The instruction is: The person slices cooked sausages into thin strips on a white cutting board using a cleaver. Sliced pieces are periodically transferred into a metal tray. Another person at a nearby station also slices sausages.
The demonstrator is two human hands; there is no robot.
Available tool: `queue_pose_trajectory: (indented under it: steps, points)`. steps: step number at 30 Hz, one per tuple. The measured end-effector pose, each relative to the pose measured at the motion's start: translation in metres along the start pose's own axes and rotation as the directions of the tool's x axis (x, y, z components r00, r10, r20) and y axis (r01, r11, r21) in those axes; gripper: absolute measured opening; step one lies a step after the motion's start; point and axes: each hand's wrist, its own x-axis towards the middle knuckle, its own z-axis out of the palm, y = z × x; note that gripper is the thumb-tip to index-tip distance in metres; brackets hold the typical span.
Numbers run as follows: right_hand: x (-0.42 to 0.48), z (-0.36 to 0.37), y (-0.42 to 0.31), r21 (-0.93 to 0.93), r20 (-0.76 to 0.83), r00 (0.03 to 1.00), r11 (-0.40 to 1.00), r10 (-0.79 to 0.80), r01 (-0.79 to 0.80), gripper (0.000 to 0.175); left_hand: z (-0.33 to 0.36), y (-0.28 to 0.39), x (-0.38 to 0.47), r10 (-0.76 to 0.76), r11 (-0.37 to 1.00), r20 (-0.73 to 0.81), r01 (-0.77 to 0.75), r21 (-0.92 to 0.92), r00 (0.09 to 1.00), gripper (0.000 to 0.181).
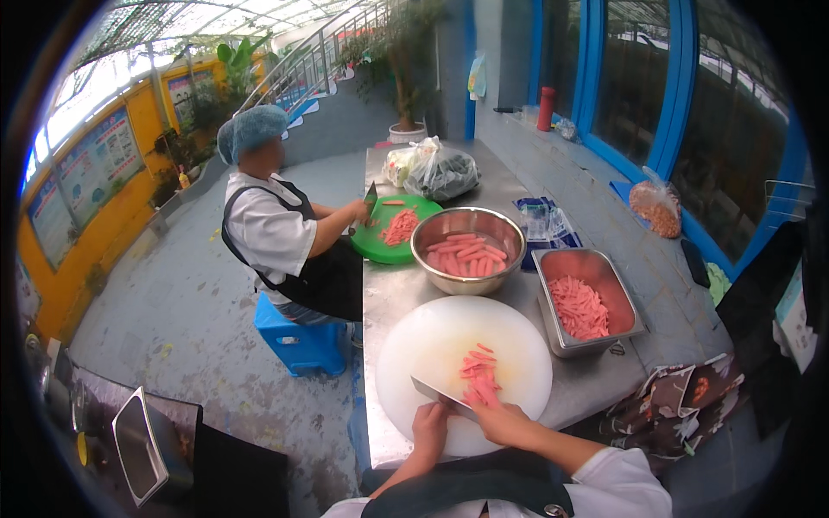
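A broad-bladed kitchen knife (432,391) lies slantwise over the near part of a round white cutting board (414,343). My right hand (497,421) grips it at the blade's right end, where the handle is hidden. Pink strips, apparently cut sausage (479,372), lie in a small heap right at that hand's fingertips. My left hand (430,424) is curled close against the near side of the blade; what its fingers hold is hidden. Beyond the board, a round steel bowl (466,283) contains whole pink sausages (463,252).
Right of the board, a rectangular steel pan (570,349) contains pink strips (579,307). Blue-and-clear packaging (547,223) lies behind it. A co-worker (272,220) cuts on a green board (382,249). Bagged vegetables (440,171) stand at the steel table's (395,281) far end.
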Motion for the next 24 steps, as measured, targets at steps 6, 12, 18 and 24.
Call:
queue_pose_trajectory:
  steps: [6, 12, 18, 24]
  points:
    - [0.017, 0.002, 0.014, 0.04, 0.031, 0.999, 0.998, 0.045, -0.046, 0.055, 0.0, 0.003, 0.003, 0.029, 0.999, -0.017, -0.029, -0.016, 0.999, 0.005]
    - [-0.005, -0.005, 0.005, 0.063, 0.091, 0.994, 0.996, 0.058, -0.064, 0.044, 0.003, -0.001, -0.001, 0.056, 0.996, -0.017, -0.055, 0.075, 0.998, 0.012]
    - [0.022, 0.018, 0.014, 0.184, -0.081, 0.986, 0.975, 0.144, -0.127, 0.026, -0.003, -0.002, 0.003, 0.025, 0.997, 0.186, -0.038, 0.067, 0.982, 0.012]
    - [-0.007, -0.034, 0.048, 0.395, -0.406, 0.835, 0.896, 0.37, -0.205, 0.044, 0.009, 0.029, 0.088, 0.042, 0.997, 0.216, -0.026, -0.077, 0.975, 0.017]
